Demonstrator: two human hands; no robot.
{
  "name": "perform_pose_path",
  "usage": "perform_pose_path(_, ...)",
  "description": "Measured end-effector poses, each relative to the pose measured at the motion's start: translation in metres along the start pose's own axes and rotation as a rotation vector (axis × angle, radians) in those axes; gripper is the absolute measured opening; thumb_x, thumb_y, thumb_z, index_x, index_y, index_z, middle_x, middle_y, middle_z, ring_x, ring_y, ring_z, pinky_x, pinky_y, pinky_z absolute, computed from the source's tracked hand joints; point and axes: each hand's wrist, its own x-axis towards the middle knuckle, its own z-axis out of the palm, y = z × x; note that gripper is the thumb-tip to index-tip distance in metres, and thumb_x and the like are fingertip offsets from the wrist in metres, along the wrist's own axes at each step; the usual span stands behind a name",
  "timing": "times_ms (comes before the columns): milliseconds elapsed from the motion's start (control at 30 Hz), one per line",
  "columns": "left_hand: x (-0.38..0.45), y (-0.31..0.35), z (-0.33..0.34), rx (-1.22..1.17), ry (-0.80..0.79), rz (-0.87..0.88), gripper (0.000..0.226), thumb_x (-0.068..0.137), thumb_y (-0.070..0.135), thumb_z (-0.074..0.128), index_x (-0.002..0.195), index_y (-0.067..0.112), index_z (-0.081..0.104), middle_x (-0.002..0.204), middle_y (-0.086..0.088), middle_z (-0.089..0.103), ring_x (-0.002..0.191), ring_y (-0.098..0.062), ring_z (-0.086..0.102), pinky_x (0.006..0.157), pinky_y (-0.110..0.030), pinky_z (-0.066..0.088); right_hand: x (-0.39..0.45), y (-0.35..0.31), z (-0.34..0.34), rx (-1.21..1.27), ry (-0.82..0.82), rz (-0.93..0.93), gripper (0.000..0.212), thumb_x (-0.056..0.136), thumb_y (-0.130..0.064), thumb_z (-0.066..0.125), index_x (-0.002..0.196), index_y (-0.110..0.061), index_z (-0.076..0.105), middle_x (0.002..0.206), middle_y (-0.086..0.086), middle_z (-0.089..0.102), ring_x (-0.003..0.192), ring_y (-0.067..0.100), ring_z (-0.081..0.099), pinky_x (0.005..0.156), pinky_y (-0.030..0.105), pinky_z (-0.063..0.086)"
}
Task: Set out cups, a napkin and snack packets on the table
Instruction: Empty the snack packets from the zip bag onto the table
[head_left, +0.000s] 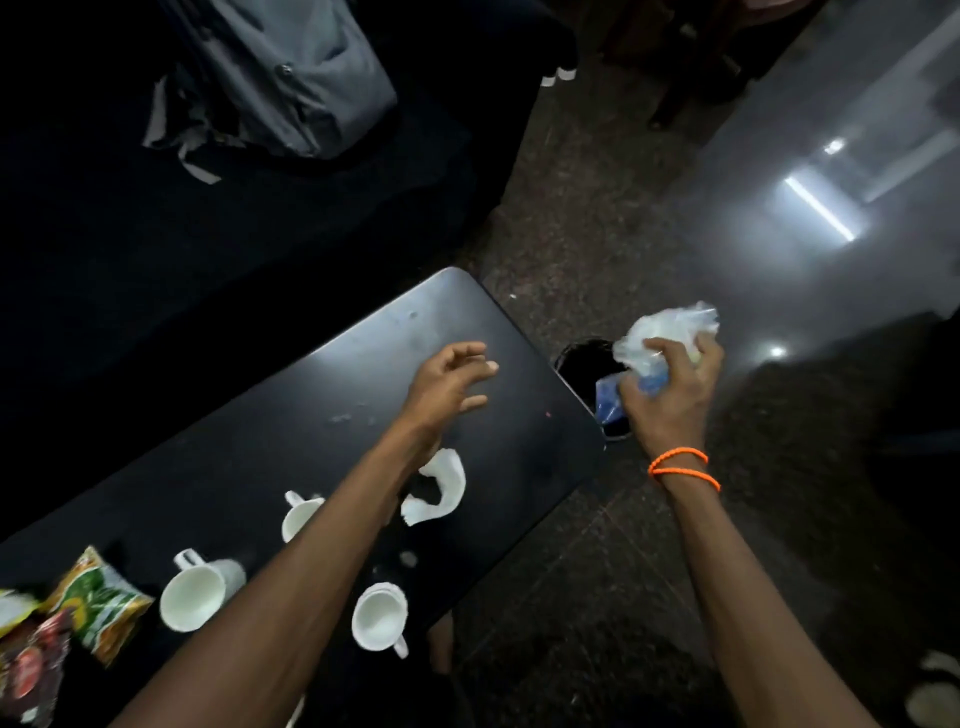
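A: Head view, quick. Black table (322, 395) runs diagonally. 3 white cups on it: one (193, 597) near the snack packets, one (300, 514) partly behind the left forearm, one (378, 616) near the table's near edge.

B: Napkin?

A: Crumpled white napkin (439, 488) lies on the table, just beside the left forearm, between the cups and the far corner.

B: Packets?

A: Bottom left corner. Green-yellow snack packet (98, 603) on the table, dark red packet (31, 670) touching it, cut off by the frame.

B: Hands?

A: Left hand (452, 384) hovers above the table, fingers spread and loosely curled, holding nothing. Right hand (670, 395) is off the table edge, closed around a crumpled clear plastic wrapper (662, 332), with something blue in the fist too; can't tell what it is. Orange bands (683, 467) on that wrist.

B: Below it?

A: Black bin (582, 364) on the floor, just beside the table corner, right under that fist. Grey backpack (291, 78) at top, on a dark surface.
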Motion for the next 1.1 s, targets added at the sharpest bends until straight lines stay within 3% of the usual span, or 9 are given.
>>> perform_pose_path(67, 0.002, -0.005, -0.004, -0.029, 0.058, 0.006, 0.018, 0.094, 0.013, 0.07, 0.107, 0.025, 0.072, 0.111, 0.0, 0.073, 0.118, -0.024, 0.07, 0.081, -0.032, 0.057, 0.017, 0.024, 0.002, -0.09, -0.064, -0.006, 0.057, 0.066, -0.001, 0.078, 0.121, 0.0, 0.064, 0.15, 0.032, 0.027, 0.143, 0.044, 0.03, 0.121, 0.022, 0.021)
perform_pose_path(133, 0.001, -0.007, -0.007, -0.071, 0.091, 0.013, 0.016, 0.095, 0.013, 0.068, 0.105, 0.025, 0.074, 0.107, 0.002, 0.075, 0.117, -0.026, 0.071, 0.082, -0.033, 0.058, 0.033, 0.046, 0.006, -0.181, -0.091, -0.015, 0.07, 0.065, -0.006, 0.077, 0.133, -0.001, 0.056, 0.156, 0.033, 0.017, 0.145, 0.05, 0.023, 0.123, 0.039, 0.024)
perform_pose_path(233, -0.003, -0.009, -0.011, -0.135, 0.11, 0.026, 0.015, 0.097, 0.015, 0.068, 0.106, 0.025, 0.075, 0.107, 0.003, 0.078, 0.113, -0.023, 0.074, 0.087, -0.037, 0.059, 0.047, 0.074, 0.016, -0.371, -0.149, -0.008, 0.094, 0.063, -0.024, 0.072, 0.151, -0.013, 0.039, 0.164, 0.028, 0.006, 0.148, 0.052, 0.011, 0.124, 0.049, 0.016)
perform_pose_path(333, -0.009, -0.009, -0.013, -0.139, 0.11, 0.052, 0.016, 0.097, 0.015, 0.067, 0.109, 0.023, 0.074, 0.111, -0.001, 0.078, 0.109, -0.021, 0.075, 0.085, -0.034, 0.061, 0.058, 0.1, 0.032, -0.636, -0.513, 0.063, 0.108, 0.069, -0.036, 0.075, 0.161, -0.032, 0.019, 0.169, 0.015, -0.009, 0.153, 0.047, -0.005, 0.124, 0.059, 0.014)
perform_pose_path(400, -0.011, -0.009, -0.018, -0.113, 0.111, 0.067, 0.017, 0.098, 0.013, 0.066, 0.11, 0.021, 0.074, 0.111, -0.003, 0.078, 0.106, -0.02, 0.076, 0.08, -0.03, 0.061, 0.059, 0.114, 0.043, -0.715, -0.699, 0.172, 0.101, 0.076, -0.036, 0.077, 0.16, -0.038, 0.02, 0.171, 0.005, -0.008, 0.155, 0.043, -0.007, 0.12, 0.065, 0.018)
perform_pose_path(567, -0.02, -0.006, -0.049, -0.066, 0.169, 0.082, 0.018, 0.099, 0.01, 0.063, 0.109, 0.021, 0.074, 0.106, 0.0, 0.079, 0.104, -0.02, 0.075, 0.083, -0.032, 0.057, 0.048, 0.117, 0.058, -0.651, -0.575, 0.183, 0.085, 0.08, -0.029, 0.071, 0.156, -0.029, 0.032, 0.171, 0.007, 0.005, 0.155, 0.042, 0.003, 0.119, 0.061, 0.023)
perform_pose_path(767, -0.052, -0.004, -0.103, -0.117, 0.301, 0.13, 0.022, 0.099, 0.009, 0.061, 0.105, 0.024, 0.076, 0.106, -0.001, 0.079, 0.1, -0.019, 0.076, 0.081, -0.028, 0.059, 0.029, 0.1, 0.067, -0.42, -0.566, 0.24, 0.072, 0.087, -0.021, 0.067, 0.154, -0.019, 0.04, 0.169, 0.014, 0.014, 0.155, 0.036, 0.014, 0.119, 0.054, 0.032)
perform_pose_path(867, -0.076, -0.001, -0.133, -0.169, 0.383, 0.158, 0.022, 0.1, 0.008, 0.058, 0.108, 0.022, 0.074, 0.108, -0.002, 0.077, 0.096, -0.014, 0.077, 0.076, -0.023, 0.06, 0.023, 0.073, 0.075, -0.307, -0.576, 0.19, 0.072, 0.085, -0.013, 0.069, 0.152, -0.007, 0.043, 0.166, 0.019, 0.022, 0.151, 0.038, 0.027, 0.12, 0.048, 0.033)
perform_pose_path(1100, -0.145, -0.009, -0.209, -0.252, 0.709, 0.236, 0.021, 0.1, 0.007, 0.059, 0.101, 0.023, 0.073, 0.096, 0.003, 0.079, 0.081, -0.007, 0.076, 0.061, -0.016, 0.053, 0.004, -0.039, 0.107, -0.132, -0.548, -0.036, 0.069, 0.083, -0.005, 0.074, 0.147, 0.001, 0.048, 0.159, 0.027, 0.032, 0.148, 0.042, 0.031, 0.122, 0.047, 0.026)
